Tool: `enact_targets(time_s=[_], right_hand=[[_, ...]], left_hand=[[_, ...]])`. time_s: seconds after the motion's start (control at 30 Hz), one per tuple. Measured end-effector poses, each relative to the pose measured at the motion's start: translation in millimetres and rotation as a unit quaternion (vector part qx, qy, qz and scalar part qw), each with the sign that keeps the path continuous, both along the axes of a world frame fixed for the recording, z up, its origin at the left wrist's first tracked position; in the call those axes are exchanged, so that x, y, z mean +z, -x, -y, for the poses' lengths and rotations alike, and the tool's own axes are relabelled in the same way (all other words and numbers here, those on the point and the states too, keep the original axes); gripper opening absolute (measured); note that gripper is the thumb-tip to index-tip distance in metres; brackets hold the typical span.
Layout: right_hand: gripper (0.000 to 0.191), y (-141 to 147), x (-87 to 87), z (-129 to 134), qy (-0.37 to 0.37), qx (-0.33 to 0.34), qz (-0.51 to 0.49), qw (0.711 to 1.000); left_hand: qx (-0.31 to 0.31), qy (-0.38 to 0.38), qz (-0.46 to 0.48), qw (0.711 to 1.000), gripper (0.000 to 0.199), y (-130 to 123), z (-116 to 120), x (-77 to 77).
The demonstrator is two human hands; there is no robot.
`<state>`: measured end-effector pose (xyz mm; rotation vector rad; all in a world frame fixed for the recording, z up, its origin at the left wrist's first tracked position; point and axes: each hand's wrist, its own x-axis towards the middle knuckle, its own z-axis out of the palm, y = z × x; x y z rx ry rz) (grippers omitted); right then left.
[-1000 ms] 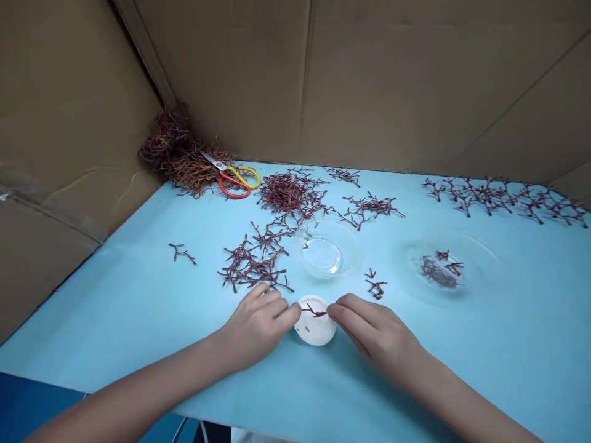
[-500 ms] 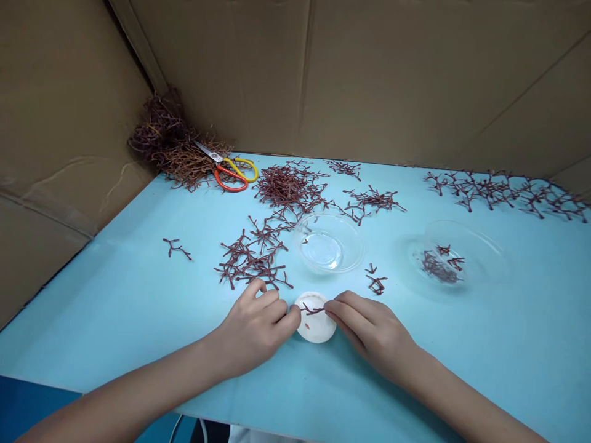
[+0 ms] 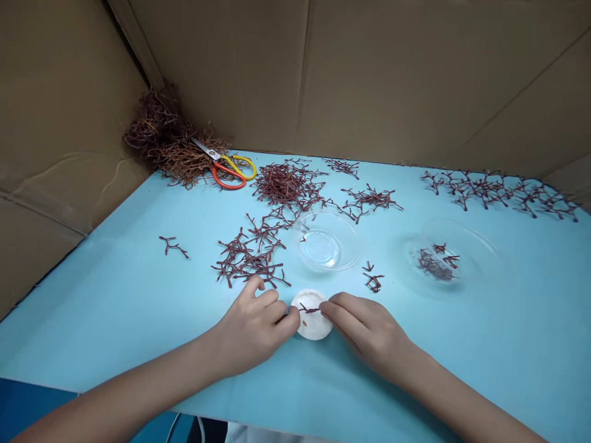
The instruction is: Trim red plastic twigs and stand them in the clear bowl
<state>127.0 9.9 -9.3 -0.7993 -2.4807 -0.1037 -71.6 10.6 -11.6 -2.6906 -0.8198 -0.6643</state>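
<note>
A small dark brown branched twig [image 3: 309, 309] is stretched between my two hands, above a round white dish [image 3: 314, 329]. My left hand [image 3: 263, 326] pinches its left end between thumb and fingers. At the other end, the closed fingertips of my right hand [image 3: 364, 320] grip the twig. A small reddish bit lies in the dish. Loose branched twigs [image 3: 249, 261] are spread just beyond my left hand, and a few small cut pieces [image 3: 373, 282] lie beyond my right hand.
A clear plastic bowl [image 3: 344, 246] stands behind the dish; another [image 3: 480, 237] at the right holds twig pieces. Scissors [image 3: 231, 172] rest by a tangled bundle [image 3: 180, 157] in the back left corner. More twigs [image 3: 489, 187] line the back right. Cardboard walls [image 3: 378, 80] enclose the blue table [image 3: 115, 295].
The twig between my hands has turned slightly, and its branches look closer together. My right hand is a little nearer to my left hand. The whole view has shifted slightly.
</note>
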Motion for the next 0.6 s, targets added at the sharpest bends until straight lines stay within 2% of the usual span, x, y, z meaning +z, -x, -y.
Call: enact_targets(time_s=[0.2,0.3,0.37,0.47,0.6], right_hand=[[0.016,-4.2,5.5,1.9,0.065,-0.025,-0.059,0.996],[0.013,-9.0,10.9,0.9,0.075,-0.032,-0.094,0.992],[0.014,-11.3,13.3,0.3,0.053,-0.038,-0.095,0.993],[0.012,-11.4,14.6,0.2,0.02,-0.054,-0.091,0.994],[0.013,-7.3,15.0,2.4,0.042,-0.071,-0.08,0.993]], left_hand=[[0.04,0.013,0.04,0.998,0.017,0.3,-0.1,6.2],[0.057,0.091,0.093,0.99,0.016,0.4,0.3,7.8],[0.065,0.178,0.153,0.97,0.013,0.3,0.3,8.6],[0.077,0.307,0.226,0.921,0.009,0.4,-1.6,9.8],[0.087,0.4,0.269,0.872,0.008,1.5,-6.3,11.0]])
